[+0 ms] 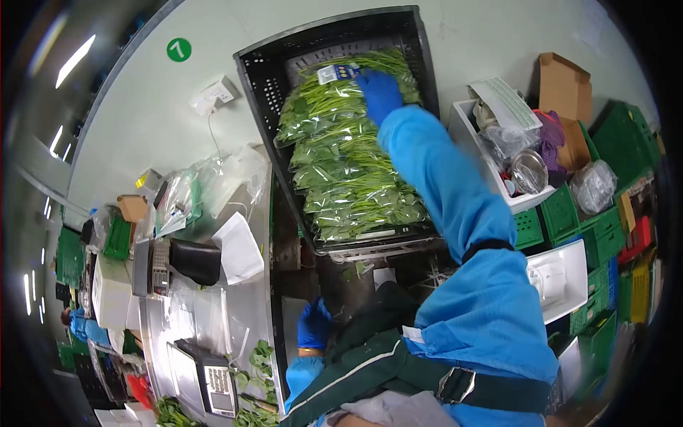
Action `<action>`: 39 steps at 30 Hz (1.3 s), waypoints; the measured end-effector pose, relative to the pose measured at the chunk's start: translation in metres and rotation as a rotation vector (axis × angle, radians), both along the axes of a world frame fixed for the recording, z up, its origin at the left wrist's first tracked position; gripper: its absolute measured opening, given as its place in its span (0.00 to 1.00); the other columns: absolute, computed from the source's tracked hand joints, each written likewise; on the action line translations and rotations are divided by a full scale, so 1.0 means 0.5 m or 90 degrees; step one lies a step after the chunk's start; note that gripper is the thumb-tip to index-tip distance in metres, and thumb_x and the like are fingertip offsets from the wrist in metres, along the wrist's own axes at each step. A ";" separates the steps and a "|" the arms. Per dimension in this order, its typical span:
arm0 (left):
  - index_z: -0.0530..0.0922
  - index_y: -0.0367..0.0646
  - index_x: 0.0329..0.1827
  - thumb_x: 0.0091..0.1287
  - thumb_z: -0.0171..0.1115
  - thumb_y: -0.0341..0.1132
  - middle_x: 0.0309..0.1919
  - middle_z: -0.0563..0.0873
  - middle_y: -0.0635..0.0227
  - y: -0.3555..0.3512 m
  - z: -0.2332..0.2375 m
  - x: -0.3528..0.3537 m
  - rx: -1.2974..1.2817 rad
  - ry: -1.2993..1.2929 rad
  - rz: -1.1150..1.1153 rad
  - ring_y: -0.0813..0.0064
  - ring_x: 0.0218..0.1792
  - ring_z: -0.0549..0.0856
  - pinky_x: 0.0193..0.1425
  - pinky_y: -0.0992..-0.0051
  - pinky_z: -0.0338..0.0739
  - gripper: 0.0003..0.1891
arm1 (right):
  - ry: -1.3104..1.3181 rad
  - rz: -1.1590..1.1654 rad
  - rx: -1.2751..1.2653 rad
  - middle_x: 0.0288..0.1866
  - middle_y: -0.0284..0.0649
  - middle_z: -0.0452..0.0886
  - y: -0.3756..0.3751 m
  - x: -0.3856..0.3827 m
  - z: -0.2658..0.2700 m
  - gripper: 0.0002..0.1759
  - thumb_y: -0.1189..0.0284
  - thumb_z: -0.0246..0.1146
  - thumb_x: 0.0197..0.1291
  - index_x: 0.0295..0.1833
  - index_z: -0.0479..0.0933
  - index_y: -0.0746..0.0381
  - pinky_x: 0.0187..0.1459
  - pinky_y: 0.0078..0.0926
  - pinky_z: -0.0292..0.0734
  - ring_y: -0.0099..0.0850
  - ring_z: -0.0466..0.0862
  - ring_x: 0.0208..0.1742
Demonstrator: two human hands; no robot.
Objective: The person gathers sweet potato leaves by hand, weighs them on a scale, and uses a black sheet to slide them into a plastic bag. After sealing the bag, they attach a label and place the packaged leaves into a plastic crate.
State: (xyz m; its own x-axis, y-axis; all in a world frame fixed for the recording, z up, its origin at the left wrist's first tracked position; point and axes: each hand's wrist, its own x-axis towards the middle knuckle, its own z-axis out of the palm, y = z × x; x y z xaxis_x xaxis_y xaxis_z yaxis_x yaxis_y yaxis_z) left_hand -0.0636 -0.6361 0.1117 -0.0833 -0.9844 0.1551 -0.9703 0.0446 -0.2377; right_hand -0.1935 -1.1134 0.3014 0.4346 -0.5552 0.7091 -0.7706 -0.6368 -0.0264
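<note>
Dark green strap (509, 390) with a metal buckle crosses the person's front; beyond, the right hand (379, 92) touches the farthest bagged greens (348, 156) lined up in a black crate (260, 114), whether its grip is clamped cannot be told. Leftward, a steel desk (249, 309) carries a scale (219, 388) near a pale wall (491, 43). Right arm stretched forward, the left hand (314, 326) hangs low, its grip unclear.

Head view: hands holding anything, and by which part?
Right hand is at the bagged greens, beside the label; whether gripping cannot be told. Left hand shows nothing held.
</note>
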 end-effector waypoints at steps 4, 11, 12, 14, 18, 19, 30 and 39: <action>0.77 0.35 0.37 0.52 0.51 0.33 0.42 0.80 0.56 0.032 -0.037 -0.012 0.073 -0.029 -0.034 0.64 0.44 0.79 0.47 0.72 0.73 0.13 | -0.309 0.245 0.110 0.43 0.45 0.72 0.237 -0.002 -0.167 0.27 0.81 0.56 0.41 0.54 0.68 0.59 0.48 0.43 0.64 0.46 0.70 0.46; 0.78 0.42 0.38 0.54 0.51 0.38 0.43 0.80 0.62 0.115 -0.218 0.059 0.131 -0.134 -0.174 0.64 0.51 0.75 0.52 0.69 0.68 0.13 | 0.042 0.357 0.948 0.38 0.45 0.80 0.674 -0.073 -0.620 0.12 0.65 0.56 0.56 0.44 0.78 0.54 0.44 0.34 0.74 0.43 0.80 0.41; 0.77 0.42 0.39 0.54 0.51 0.39 0.43 0.79 0.62 0.140 -0.232 0.059 0.099 -0.257 -0.189 0.64 0.51 0.75 0.52 0.68 0.68 0.14 | 0.043 0.356 0.961 0.38 0.45 0.80 0.684 -0.083 -0.643 0.12 0.65 0.56 0.56 0.44 0.78 0.54 0.44 0.34 0.74 0.43 0.80 0.41; 0.78 0.42 0.37 0.55 0.49 0.36 0.45 0.79 0.63 0.158 -0.191 0.033 0.165 -0.101 -0.110 0.64 0.54 0.73 0.57 0.68 0.65 0.12 | 0.140 0.383 0.898 0.37 0.44 0.80 0.688 -0.109 -0.669 0.11 0.65 0.57 0.54 0.42 0.79 0.53 0.44 0.34 0.74 0.42 0.80 0.41; 0.72 0.42 0.45 0.60 0.44 0.38 0.52 0.74 0.64 0.215 -0.195 0.007 0.221 0.479 0.062 0.66 0.59 0.67 0.64 0.67 0.58 0.14 | -0.096 0.224 0.916 0.36 0.44 0.81 0.665 -0.105 -0.689 0.10 0.67 0.58 0.50 0.39 0.80 0.54 0.44 0.32 0.75 0.41 0.80 0.39; 0.70 0.42 0.49 0.62 0.43 0.40 0.55 0.72 0.64 0.239 -0.206 0.006 0.209 0.692 0.109 0.67 0.60 0.66 0.65 0.67 0.56 0.16 | -0.096 0.191 0.919 0.35 0.43 0.81 0.662 -0.091 -0.708 0.10 0.68 0.59 0.49 0.38 0.80 0.54 0.43 0.32 0.75 0.41 0.80 0.39; 0.63 0.43 0.62 0.69 0.38 0.38 0.56 0.71 0.66 0.331 -0.117 -0.071 -0.056 1.695 0.417 0.71 0.57 0.68 0.62 0.71 0.58 0.20 | 0.054 0.356 0.904 0.36 0.43 0.82 0.767 0.018 -0.863 0.11 0.68 0.61 0.48 0.39 0.80 0.57 0.42 0.32 0.75 0.38 0.81 0.37; 0.73 0.41 0.53 0.65 0.52 0.38 0.40 0.80 0.69 0.568 -0.097 -0.077 -0.678 1.769 0.593 0.77 0.37 0.77 0.43 0.75 0.72 0.16 | 0.152 0.631 1.261 0.41 0.43 0.79 1.003 0.136 -0.640 0.14 0.81 0.56 0.56 0.49 0.73 0.70 0.42 0.25 0.77 0.32 0.82 0.38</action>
